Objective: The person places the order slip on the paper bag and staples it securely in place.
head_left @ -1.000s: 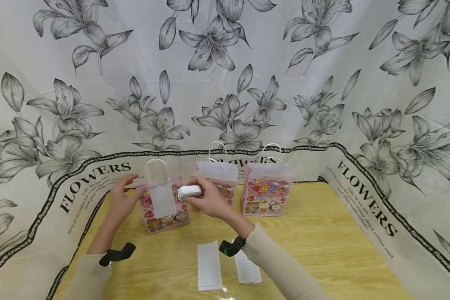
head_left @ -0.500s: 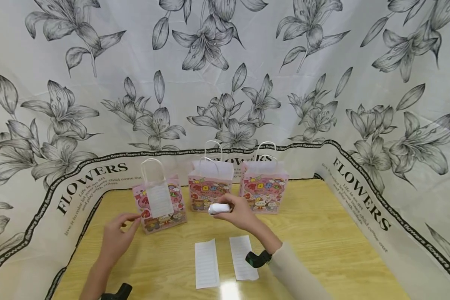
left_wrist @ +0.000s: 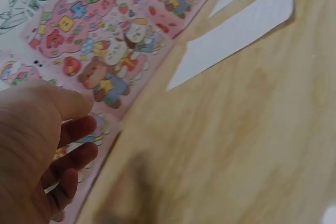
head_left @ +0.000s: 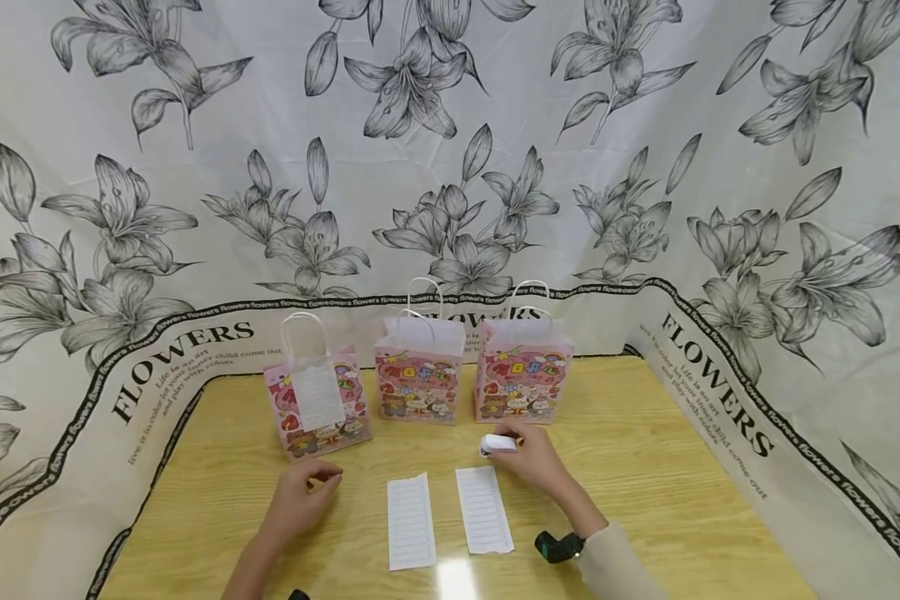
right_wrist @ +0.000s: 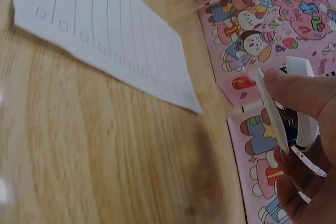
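My right hand (head_left: 534,457) pinches a small white stapler (head_left: 499,444) between thumb and fingers, above the far end of the right lined paper slip (head_left: 484,510). In the right wrist view the two white arms of the stapler (right_wrist: 304,125) spread apart around a dark inside. My left hand (head_left: 300,497) holds nothing, its fingers loosely curled, just in front of the left pink gift bag (head_left: 351,400). A third lined slip (head_left: 318,395) hangs on that bag's front, below its white handle. Left of the right slip lies another lined slip (head_left: 411,522).
Two more pink cartoon gift bags, a middle one (head_left: 417,387) and a right one (head_left: 522,382), stand upright at the back with white handles raised. A flower-printed curtain (head_left: 450,167) encloses the wooden table (head_left: 645,492) behind and at the sides.
My right hand has moved right and toward me with the stapler, away from the left bag. My left hand has left that bag's side and come down and right.
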A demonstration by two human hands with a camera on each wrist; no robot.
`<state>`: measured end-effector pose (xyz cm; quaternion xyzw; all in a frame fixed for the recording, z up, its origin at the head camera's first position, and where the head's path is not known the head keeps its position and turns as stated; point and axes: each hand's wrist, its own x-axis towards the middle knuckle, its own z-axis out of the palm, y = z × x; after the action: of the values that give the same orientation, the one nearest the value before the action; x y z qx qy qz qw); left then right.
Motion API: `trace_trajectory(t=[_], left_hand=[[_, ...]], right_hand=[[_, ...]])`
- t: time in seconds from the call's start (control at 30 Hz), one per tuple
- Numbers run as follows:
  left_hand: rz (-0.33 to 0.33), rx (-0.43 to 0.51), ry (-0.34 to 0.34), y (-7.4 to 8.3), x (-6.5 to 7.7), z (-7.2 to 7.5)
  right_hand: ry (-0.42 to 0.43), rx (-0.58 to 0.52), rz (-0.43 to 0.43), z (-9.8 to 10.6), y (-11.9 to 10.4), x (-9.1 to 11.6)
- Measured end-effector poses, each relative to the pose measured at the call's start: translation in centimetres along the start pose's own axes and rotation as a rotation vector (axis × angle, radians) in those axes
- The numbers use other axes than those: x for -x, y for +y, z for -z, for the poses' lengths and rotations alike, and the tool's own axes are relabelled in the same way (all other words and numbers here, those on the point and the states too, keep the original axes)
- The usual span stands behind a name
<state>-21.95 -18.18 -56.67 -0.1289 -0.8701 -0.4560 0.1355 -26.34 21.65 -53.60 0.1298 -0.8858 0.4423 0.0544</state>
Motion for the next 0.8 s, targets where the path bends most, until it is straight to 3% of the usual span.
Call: trace_trajectory(t=[0.2,0.37,0.63,0.8], left_hand=[[0.036,0.071,-0.074,-0.1,-0.3,-3.2],[0.026,0.068,-0.105,-0.1,-0.9,-5.1],[0.083,-0.108,-0.192,1.2,-2.1,-6.7],[0.101,-0.205,-0.238,1.2,-2.0,-7.2]], right_hand=[[0.05,0.0,-0.071,1.1,2.4,0.3],[0.087,-0.017,-0.108,1.8,3.6,0.5],[0.105,-0.002,-0.165,1.9,5.0,1.6],[0.087,0.016,-0.186,1.2,5.6,2.5]])
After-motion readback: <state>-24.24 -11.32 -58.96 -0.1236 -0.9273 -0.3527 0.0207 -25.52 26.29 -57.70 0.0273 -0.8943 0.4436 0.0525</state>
